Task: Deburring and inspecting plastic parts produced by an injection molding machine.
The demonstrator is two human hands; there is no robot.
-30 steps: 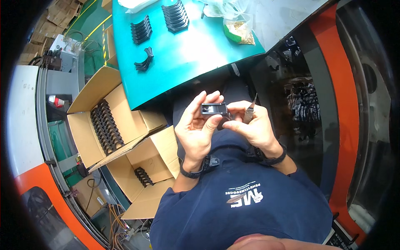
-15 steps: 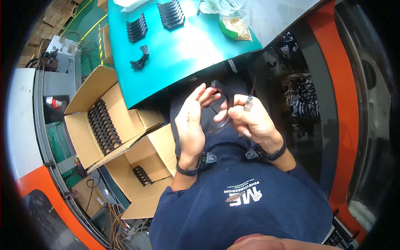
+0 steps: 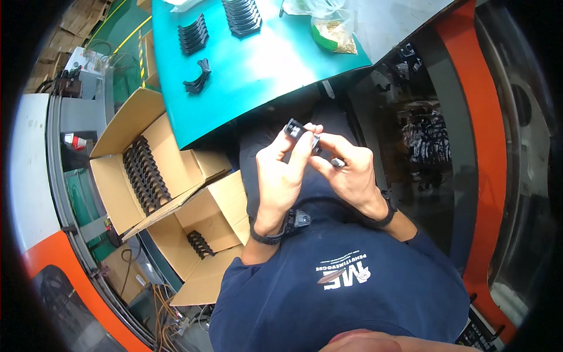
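My left hand grips a small black plastic part by its end, close to my lap below the teal table. My right hand touches the same part from the right with thumb and forefinger and also holds a small metal piece in its fingers. Both wrists wear dark bands. On the table lie rows of black curved parts, a second row and one loose pair.
Two open cardboard boxes stand to my left: the upper box holds a long row of black parts, the lower box holds a few. A clear bag of brass-coloured bits lies at the table's right. An orange-rimmed machine frame runs along my right.
The black part was held flat between both hands; it now stands on end in my left hand, turned, with my right fingers pinching at its side. Both hands shifted slightly.
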